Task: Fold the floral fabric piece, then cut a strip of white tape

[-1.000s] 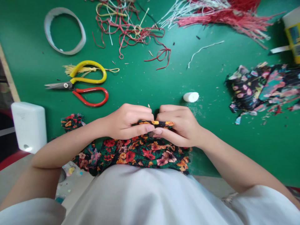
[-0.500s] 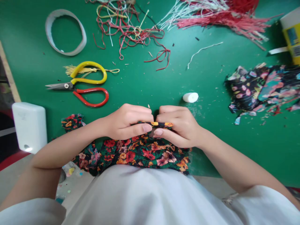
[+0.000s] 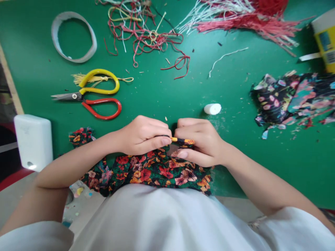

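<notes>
Both hands grip the rolled edge of a dark floral fabric (image 3: 167, 170) that hangs down in front of my body. My left hand (image 3: 146, 136) pinches the roll between its thumb and bent forefinger. Close beside it, my right hand (image 3: 200, 139) has its fingers curled round the right end of the roll, its thumb a little below it. The strip of rolled edge (image 3: 182, 140) showing between them is orange and black. Fingertips of both hands are partly hidden behind the cloth. A small white cylinder (image 3: 212, 109) lies just beyond my right hand.
Scissors (image 3: 86, 94) with yellow and red handles lie at left over a yellow tassel (image 3: 78, 78). Beyond are a white ring (image 3: 74, 60), tangled cords (image 3: 157, 40) and red and white tassels (image 3: 251, 26). Floral scraps (image 3: 280, 99) lie right; a white device (image 3: 34, 141) sits left.
My right thumb has shifted slightly right and down, off the rolled edge. The roll between the hands has turned a little. Everything else stays in place.
</notes>
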Tool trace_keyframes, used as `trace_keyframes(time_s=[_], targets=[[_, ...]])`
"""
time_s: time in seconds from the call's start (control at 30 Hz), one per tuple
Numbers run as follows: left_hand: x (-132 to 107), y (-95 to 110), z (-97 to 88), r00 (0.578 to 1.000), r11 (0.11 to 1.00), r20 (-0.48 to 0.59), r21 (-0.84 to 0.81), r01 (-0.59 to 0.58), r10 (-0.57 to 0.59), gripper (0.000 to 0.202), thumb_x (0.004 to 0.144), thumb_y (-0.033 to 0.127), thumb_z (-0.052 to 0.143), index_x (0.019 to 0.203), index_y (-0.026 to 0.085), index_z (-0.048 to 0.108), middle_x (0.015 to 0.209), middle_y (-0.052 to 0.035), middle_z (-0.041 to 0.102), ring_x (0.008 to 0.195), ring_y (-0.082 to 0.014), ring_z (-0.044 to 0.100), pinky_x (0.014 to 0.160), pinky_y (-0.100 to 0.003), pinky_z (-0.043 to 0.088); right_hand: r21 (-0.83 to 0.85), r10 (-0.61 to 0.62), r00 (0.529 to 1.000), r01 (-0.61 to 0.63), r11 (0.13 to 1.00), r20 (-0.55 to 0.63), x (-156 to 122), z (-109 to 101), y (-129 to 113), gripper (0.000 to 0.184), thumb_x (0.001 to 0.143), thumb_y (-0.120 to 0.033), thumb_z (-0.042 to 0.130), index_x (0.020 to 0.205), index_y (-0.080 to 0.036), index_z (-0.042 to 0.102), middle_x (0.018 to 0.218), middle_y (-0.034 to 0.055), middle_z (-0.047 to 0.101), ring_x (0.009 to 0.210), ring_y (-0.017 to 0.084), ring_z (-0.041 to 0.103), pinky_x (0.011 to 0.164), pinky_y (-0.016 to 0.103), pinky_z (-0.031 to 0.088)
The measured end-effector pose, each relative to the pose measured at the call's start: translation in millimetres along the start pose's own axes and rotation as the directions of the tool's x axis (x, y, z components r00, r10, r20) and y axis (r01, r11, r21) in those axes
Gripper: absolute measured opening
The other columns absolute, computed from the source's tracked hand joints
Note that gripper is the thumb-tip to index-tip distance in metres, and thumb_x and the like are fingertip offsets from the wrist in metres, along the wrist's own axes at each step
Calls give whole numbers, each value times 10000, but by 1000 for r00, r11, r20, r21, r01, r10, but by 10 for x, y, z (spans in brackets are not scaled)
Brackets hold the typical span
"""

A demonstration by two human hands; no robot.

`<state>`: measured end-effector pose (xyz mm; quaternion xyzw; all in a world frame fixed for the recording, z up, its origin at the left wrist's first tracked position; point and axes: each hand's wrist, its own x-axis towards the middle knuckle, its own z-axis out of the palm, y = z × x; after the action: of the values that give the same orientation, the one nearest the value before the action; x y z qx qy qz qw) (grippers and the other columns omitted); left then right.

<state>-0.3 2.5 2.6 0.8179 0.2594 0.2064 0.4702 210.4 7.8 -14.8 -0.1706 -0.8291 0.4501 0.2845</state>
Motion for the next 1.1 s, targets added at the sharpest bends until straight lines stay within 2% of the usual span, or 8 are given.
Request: trace_keyframes(time_s=[0.2, 0.37, 0.53, 0.73, 0.9, 1.0, 1.1], targets=[[-3, -3, 3, 1000, 1000, 18, -7, 23, -23, 434, 1016, 351, 307, 703, 170, 548, 607, -19, 536, 582, -106, 503, 576, -195, 381, 9, 19, 1000, -20, 1000, 14, 9, -17, -11, 433, 1037, -319, 321, 639, -202, 444, 548, -25, 379, 566, 135, 325, 591, 288, 285], [-15, -16, 3, 1000, 998, 1, -64, -9, 9, 376, 1011, 341, 343, 774, 158, 571, 658, -26, 557, 630, -110, 520, 616, -196, 402, 80, 10, 1000, -11, 997, 20, 11, -34, -5, 424, 1037, -286, 325, 655, -197, 485, 553, -12, 416, 577, 135, 348, 593, 294, 300], [-23, -18, 8, 1000, 998, 8, -59, -12, 12, 388, 1005, 379, 351, 754, 162, 554, 655, -28, 537, 611, -116, 492, 594, -212, 394, 132, 5, 1000, -2, 991, -22, 5, -46, 0, 402, 1030, -275, 334, 642, -212, 415, 554, -11, 403, 576, 136, 348, 587, 301, 313], [-19, -19, 20, 999, 998, 23, -34, -43, 44, 355, 995, 353, 390, 715, 169, 509, 640, -10, 494, 592, -108, 468, 578, -211, 381, 185, 15, 998, -4, 983, -58, -9, -37, 6, 410, 1034, -313, 322, 637, -221, 365, 557, -14, 395, 564, 129, 344, 584, 301, 344], [-9, -33, 40, 991, 990, -27, -35, -134, 133, 255, 953, 328, 507, 770, 155, 545, 646, 5, 504, 593, -97, 490, 579, -192, 394, 233, 76, 984, -37, 972, -159, -27, 2, 6, 438, 1034, -367, 318, 622, -218, 325, 554, -28, 343, 547, 116, 335, 557, 290, 324], [-6, -31, 49, 992, 992, -32, 14, -123, 124, 243, 944, 309, 524, 769, 147, 566, 628, 7, 512, 572, -94, 486, 565, -193, 390, 231, 103, 980, -63, 971, -168, -26, 15, 7, 451, 1035, -400, 302, 622, -218, 312, 552, -36, 316, 537, 113, 332, 546, 286, 306], [-11, -36, 50, 993, 994, -56, 50, -97, 99, 281, 947, 306, 511, 728, 142, 574, 609, -5, 538, 557, -96, 499, 559, -197, 398, 213, 71, 985, -37, 976, -156, -17, 10, 12, 440, 1034, -396, 313, 637, -213, 368, 550, -37, 335, 536, 114, 348, 545, 277, 312]])
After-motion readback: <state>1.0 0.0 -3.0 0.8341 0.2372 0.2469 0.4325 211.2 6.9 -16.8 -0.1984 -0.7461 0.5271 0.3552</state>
